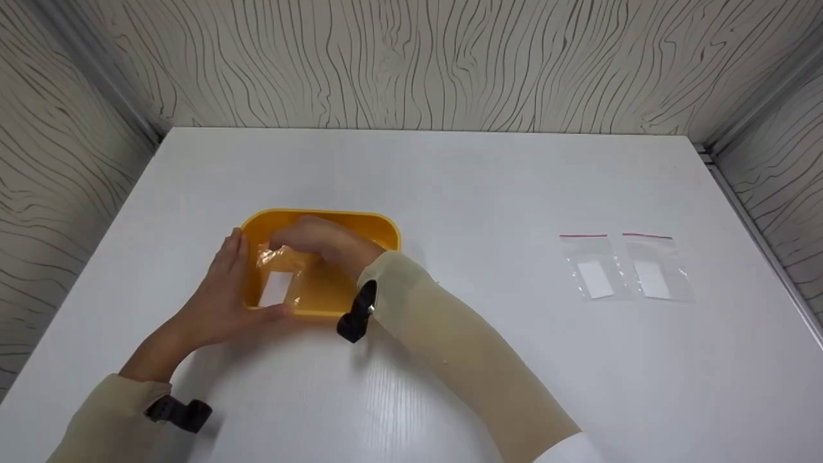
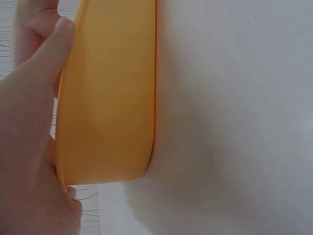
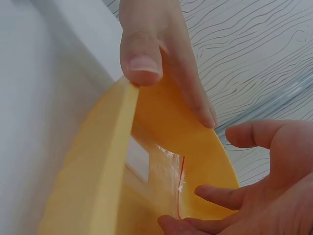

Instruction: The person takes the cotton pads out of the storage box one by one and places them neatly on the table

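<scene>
A yellow plastic container (image 1: 363, 222) stands on the white table, with my left hand (image 1: 222, 299) holding its left end. The left thumb rests on the near rim, and the fingers lie along the left side. Inside the container is a clear zip bag (image 1: 276, 258) with a white card (image 1: 276, 288) in it. My right hand (image 1: 321, 241) reaches into the container. In the right wrist view, its fingers (image 3: 217, 196) are spread by the bag's red seal, with the thumb apart from them. Whether the fingertips touch the bag I cannot tell.
Two more clear zip bags, a left one (image 1: 595, 276) and a right one (image 1: 652, 280), lie side by side on the right of the table (image 1: 476, 193). Each has a red seal and a white card. Wood-patterned panels (image 1: 411, 64) enclose the back and sides.
</scene>
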{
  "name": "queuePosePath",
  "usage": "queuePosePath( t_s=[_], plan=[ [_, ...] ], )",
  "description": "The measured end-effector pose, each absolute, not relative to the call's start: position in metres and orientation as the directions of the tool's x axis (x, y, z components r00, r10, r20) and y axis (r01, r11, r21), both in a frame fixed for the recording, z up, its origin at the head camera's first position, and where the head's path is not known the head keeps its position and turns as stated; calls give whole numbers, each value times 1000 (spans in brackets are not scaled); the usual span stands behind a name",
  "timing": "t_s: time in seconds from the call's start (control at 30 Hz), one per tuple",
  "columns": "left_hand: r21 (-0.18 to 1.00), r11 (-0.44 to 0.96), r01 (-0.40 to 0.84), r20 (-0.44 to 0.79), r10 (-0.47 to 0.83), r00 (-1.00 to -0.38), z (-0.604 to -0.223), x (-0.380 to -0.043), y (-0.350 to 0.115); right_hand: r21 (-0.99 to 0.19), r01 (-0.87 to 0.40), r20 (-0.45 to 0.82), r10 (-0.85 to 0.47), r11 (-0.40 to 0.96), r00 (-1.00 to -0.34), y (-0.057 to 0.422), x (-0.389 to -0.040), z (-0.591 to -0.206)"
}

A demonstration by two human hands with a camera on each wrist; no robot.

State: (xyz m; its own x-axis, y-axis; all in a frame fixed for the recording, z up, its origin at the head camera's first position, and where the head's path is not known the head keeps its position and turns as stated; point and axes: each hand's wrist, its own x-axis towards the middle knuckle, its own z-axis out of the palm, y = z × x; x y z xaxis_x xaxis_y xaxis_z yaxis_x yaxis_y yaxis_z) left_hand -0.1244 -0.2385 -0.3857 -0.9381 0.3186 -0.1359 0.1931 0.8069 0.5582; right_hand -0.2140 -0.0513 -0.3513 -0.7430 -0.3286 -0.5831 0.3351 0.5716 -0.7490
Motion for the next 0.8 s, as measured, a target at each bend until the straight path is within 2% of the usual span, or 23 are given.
queuePosePath(
  t_s=[0.3, 0.8],
  plan=[
    [550, 812, 196, -129, 314, -941, -386, -125, -239, -755, 327, -565, -311, 569, -764, -46, -213, -352],
    [569, 796, 206, -108, 321, -941, -388, -127, -238, -810, 313, -522, -366, 496, -770, -49, -215, -354]
  ],
)
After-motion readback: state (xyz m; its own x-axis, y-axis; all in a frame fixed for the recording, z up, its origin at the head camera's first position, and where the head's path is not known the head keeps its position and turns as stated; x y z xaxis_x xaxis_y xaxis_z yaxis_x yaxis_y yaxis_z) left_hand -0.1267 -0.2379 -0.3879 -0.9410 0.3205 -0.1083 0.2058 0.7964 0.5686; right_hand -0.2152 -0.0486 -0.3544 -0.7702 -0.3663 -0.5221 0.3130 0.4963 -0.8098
